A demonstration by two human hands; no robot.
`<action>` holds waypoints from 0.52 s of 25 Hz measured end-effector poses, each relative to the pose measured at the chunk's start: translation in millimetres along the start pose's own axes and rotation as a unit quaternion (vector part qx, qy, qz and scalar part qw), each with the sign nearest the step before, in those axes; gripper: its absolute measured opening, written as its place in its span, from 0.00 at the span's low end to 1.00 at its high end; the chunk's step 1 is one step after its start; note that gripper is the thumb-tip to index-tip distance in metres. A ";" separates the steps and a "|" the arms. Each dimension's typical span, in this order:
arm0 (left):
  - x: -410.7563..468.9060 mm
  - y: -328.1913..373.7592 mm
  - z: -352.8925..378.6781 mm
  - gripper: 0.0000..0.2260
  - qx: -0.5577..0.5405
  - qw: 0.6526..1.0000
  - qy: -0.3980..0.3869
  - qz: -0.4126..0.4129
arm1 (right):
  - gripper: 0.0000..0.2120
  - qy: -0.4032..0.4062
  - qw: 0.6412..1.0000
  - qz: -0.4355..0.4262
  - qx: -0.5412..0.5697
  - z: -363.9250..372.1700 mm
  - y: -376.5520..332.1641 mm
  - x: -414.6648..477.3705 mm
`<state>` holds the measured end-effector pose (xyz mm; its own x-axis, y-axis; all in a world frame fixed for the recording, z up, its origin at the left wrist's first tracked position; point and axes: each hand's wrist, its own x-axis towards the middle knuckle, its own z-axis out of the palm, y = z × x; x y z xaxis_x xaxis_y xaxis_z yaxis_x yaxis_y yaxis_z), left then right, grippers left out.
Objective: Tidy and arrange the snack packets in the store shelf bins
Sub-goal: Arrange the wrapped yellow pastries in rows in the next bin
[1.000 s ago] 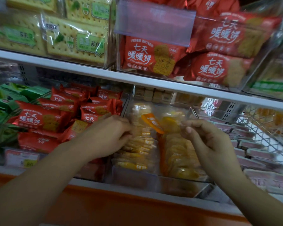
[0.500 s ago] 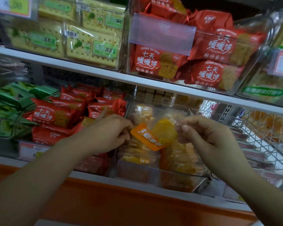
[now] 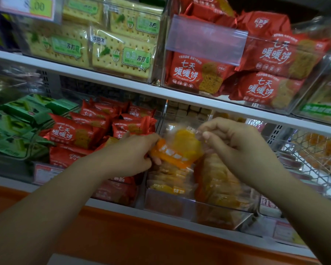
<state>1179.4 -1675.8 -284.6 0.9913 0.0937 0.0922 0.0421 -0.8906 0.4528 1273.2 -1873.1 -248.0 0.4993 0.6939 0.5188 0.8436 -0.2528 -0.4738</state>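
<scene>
Snack packet point(image 3: 177, 150), clear with orange band: pinched at opposite ends by left hand point(image 3: 131, 155) and right hand point(image 3: 237, 148). Held above clear bin point(image 3: 180, 205) of similar packets.

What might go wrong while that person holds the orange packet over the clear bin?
The orange packet is pinched only at its two ends, by the left hand and the right hand, so it may slip and drop askew onto the rows below. The clear bin already looks packed, so pushing it in may crush or tip neighbouring packets. The left forearm passes close to the red packets beside it and might nudge them out of place.
</scene>
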 end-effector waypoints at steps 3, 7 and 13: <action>1.2 -4.9 1.0 0.18 -0.003 1.000 0.018 0.003 | 0.07 0.002 1.000 0.004 0.006 -0.9 4.0 -2.4; 1.8 -10.9 -3.3 0.18 -0.022 0.998 0.054 0.027 | 0.10 0.016 0.998 0.031 0.051 -1.1 -0.3 -6.0; 4.3 -11.6 4.2 0.14 0.016 0.998 0.047 0.031 | 0.08 -0.059 0.997 0.025 -0.053 13.3 8.6 -7.1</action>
<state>1183.7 -1666.9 -293.2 0.9762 0.0787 0.2021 -0.0126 -0.9097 0.4150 1274.3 -1871.2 -265.2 0.5199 0.7513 0.4066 0.8375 -0.3544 -0.4160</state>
